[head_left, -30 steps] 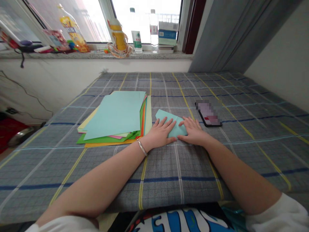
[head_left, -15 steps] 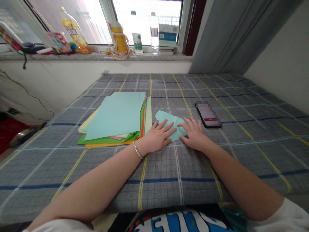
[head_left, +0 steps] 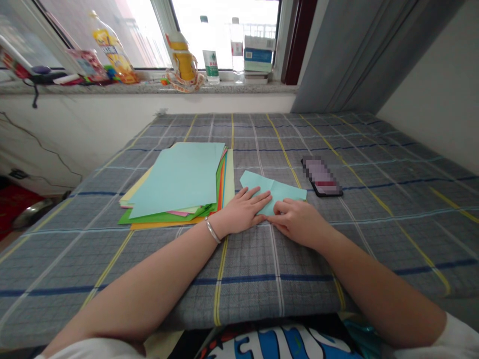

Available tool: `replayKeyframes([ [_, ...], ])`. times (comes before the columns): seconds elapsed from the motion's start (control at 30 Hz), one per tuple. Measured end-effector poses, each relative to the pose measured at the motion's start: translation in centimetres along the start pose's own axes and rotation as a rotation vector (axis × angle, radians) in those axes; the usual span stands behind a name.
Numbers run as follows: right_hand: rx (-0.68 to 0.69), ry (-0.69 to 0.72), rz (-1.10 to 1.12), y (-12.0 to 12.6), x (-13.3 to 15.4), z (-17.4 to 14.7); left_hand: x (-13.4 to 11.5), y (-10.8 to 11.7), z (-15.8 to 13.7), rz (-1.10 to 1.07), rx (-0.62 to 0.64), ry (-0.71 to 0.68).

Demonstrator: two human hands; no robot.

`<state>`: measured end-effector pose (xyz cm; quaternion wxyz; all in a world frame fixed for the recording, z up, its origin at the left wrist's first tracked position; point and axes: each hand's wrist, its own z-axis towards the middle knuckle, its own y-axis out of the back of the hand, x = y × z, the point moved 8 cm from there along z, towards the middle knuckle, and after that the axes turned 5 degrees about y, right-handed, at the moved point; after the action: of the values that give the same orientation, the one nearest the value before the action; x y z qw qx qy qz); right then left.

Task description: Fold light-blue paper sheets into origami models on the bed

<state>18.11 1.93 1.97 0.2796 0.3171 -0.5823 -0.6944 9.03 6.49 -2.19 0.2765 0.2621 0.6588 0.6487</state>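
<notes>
A folded piece of light blue paper (head_left: 282,188) lies on the checked cloth, with a crease running down its middle. My left hand (head_left: 245,212) rests flat on its left part, fingers spread, a silver bangle at the wrist. Curled fingers of my right hand (head_left: 299,219) pinch the paper's near edge, thumb and index close to the left thumb. The right hand hides the paper's near right part. To the left of the hands is a stack of coloured paper sheets (head_left: 179,174), light blue on top, with green, orange and yellow edges sticking out.
A phone (head_left: 322,177) lies right of the folded paper on the checked cloth (head_left: 374,174). Along the windowsill (head_left: 145,89) stand a yellow bottle (head_left: 112,50), a yellow cup (head_left: 184,62), clear bottles and boxes (head_left: 258,55). A grey curtain (head_left: 337,55) hangs at the right.
My right hand has slid toward me from the paper's right part to its near edge, and its fingers have curled in. More of the paper's right end shows. My left hand stays put.
</notes>
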Motion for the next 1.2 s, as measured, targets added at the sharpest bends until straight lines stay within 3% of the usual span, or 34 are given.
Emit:
replayKeyframes([
  [0.1, 0.050, -0.048, -0.003, 0.0, -0.3, -0.1, 0.1, -0.1, 0.1, -0.014, 0.020, 0.008],
  [0.37, 0.180, -0.385, 0.022, -0.3, -3.4, -1.5, 0.0, 0.1, 0.2, -0.046, 0.026, 0.009],
  [0.7, 0.182, -0.372, 0.024, -0.4, -3.5, -1.6, -0.5, 0.2, -0.1, -0.012, 0.014, -0.016],
  [1.2, 0.242, -0.488, -0.005, -0.5, -3.9, -2.2, -1.0, 0.6, -0.2, -0.007, -0.043, -0.023],
])
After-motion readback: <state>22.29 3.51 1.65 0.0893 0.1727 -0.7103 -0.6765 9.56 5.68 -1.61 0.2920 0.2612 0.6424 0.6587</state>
